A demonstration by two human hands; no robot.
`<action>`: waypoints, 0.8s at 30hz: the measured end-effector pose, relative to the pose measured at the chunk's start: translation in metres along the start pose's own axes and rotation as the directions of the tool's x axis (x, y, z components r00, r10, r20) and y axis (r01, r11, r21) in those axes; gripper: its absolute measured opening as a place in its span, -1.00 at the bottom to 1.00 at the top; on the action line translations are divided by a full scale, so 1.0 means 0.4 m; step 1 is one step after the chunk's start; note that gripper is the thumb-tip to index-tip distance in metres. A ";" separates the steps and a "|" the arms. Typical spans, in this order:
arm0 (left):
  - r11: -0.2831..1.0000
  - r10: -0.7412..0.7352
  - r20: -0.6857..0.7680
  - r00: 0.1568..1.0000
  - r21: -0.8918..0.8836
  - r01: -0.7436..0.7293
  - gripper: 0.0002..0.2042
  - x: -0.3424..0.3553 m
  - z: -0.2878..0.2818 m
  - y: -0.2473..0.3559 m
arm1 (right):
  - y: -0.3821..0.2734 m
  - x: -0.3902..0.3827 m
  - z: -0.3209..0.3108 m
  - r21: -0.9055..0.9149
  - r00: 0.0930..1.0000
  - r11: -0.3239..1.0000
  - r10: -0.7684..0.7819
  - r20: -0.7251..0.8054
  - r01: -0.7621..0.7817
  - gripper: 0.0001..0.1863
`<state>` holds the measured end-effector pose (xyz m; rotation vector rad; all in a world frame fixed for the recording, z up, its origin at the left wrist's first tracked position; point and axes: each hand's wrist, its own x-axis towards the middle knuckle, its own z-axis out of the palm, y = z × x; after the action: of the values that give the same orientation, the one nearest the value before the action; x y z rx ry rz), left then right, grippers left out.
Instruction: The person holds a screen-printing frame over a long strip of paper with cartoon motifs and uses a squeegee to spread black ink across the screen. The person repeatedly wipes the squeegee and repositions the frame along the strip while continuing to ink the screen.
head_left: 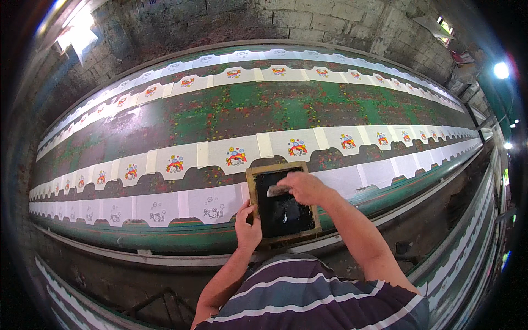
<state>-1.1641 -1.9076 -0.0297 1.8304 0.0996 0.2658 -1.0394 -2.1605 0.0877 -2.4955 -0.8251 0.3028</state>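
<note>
Left hand (248, 230) grasps the frame (278, 168), right hand (309, 190) the squeegee (275, 191) (cloths left of them (206, 204) are outlined, those right (377, 173) look blank).

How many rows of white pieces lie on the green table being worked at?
4: far-edge row, far coloured-print row, near coloured-print row, near-edge row. The frame hides part of the last.

Seen from above, a short-sleeved, striped shirt (313, 294) shows broad bands of dark purple and slate grey divided by narrow white lines, the same striping carried onto its right sleeve (404, 301); the left hand (248, 231) and right hand (308, 188) are bare.
</note>
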 end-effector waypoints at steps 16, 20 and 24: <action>0.984 0.126 0.050 0.991 0.124 -0.132 -0.70 0.019 -0.013 0.014 | 0.000 0.044 0.032 -0.208 0.977 0.970 0.089 -0.194 -0.129 -0.57; 0.996 0.053 0.068 0.996 0.068 -0.058 -0.69 0.017 -0.009 0.009 | -0.024 -0.008 0.061 -0.201 0.989 0.975 0.074 -0.124 -0.098 -0.57; 0.995 0.063 0.058 0.996 0.079 -0.067 -0.67 0.015 -0.008 0.003 | -0.071 -0.098 0.084 -0.192 0.996 0.979 0.046 -0.082 -0.061 -0.57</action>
<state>-1.1591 -1.9039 -0.0268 1.9228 0.0123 0.2595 -1.0962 -2.1518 0.0758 -2.6963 -0.7906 0.1487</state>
